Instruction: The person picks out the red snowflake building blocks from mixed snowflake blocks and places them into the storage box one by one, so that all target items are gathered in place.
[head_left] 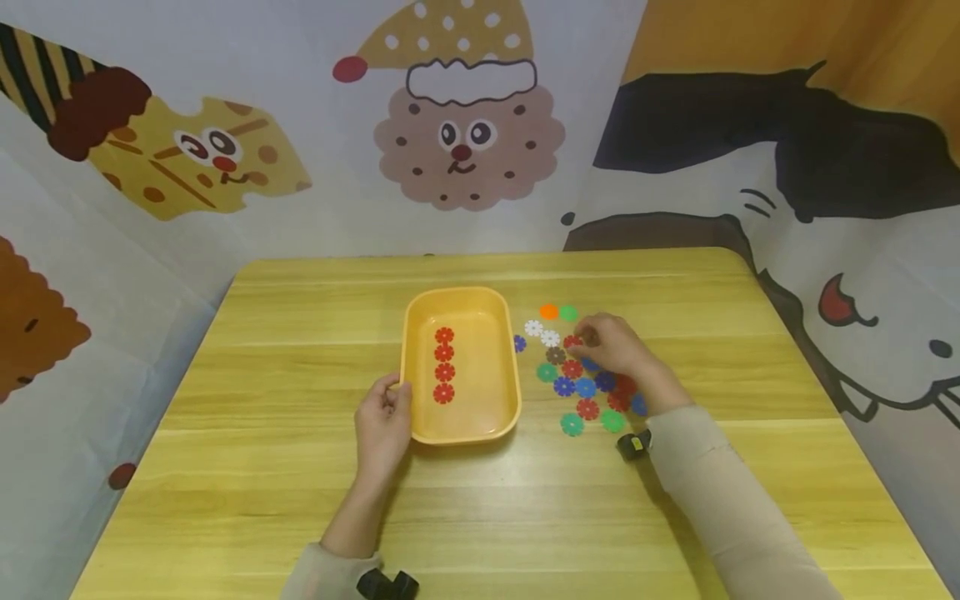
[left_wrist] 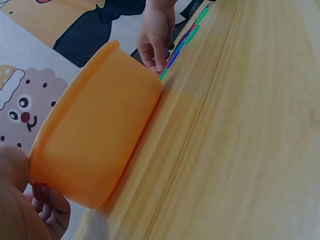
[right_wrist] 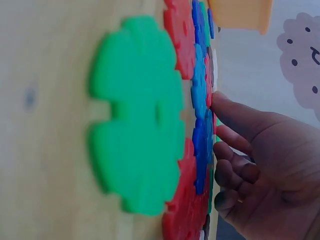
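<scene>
My left hand [head_left: 384, 425] grips the near left edge of an orange-yellow plastic tray [head_left: 480, 437], thumb at the rim and fingers curled against the outer wall. Inside the tray lies a column of several red notched discs [head_left: 444, 372]. My right hand [head_left: 617, 346] reaches over loose discs right of the tray. Its thumb and index finger pinch a red notched disc [head_left: 572, 342] low over the table. In the right wrist view, the right hand [right_wrist: 272, 160] partly hides that disc, and a green disc [right_wrist: 140, 115] looms close to the camera.
Flat notched discs lie scattered right of the tray: white [head_left: 533, 328], orange [head_left: 549, 312], brown [head_left: 555, 355], blue [head_left: 585, 387], green [head_left: 572, 425] and red [head_left: 588, 409]. They rest on a wooden-grain table [head_left: 300, 350]. A cartoon-printed cloth [head_left: 322, 225] hangs behind its far edge.
</scene>
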